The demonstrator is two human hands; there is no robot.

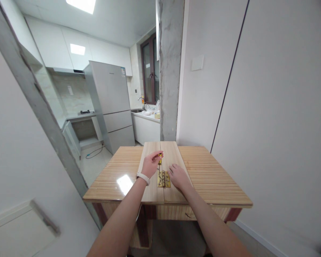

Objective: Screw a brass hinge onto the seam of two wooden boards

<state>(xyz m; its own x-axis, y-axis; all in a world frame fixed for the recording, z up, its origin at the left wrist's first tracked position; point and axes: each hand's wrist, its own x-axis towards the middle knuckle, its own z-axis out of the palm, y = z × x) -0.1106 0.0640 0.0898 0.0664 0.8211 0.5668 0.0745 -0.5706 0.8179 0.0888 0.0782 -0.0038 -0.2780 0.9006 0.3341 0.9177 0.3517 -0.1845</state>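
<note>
A brass hinge (164, 179) lies flat across the seam between two pale wooden boards (151, 194), with several screws in its leaves. My left hand (151, 163), with a white band at the wrist, is closed around a screwdriver (159, 159) with a yellow and black handle. Its shaft points down to the hinge's left leaf. My right hand (178, 175) rests on the right board, its fingertips beside the hinge's right leaf. Whether anything small sits under those fingers is hidden.
The boards lie on a striped wooden table (208, 171) with a drawer below. Beyond it stand a grey fridge (112, 92), a kitchen counter with a sink (137, 110) and a bare concrete pillar (171, 71). White walls flank the table.
</note>
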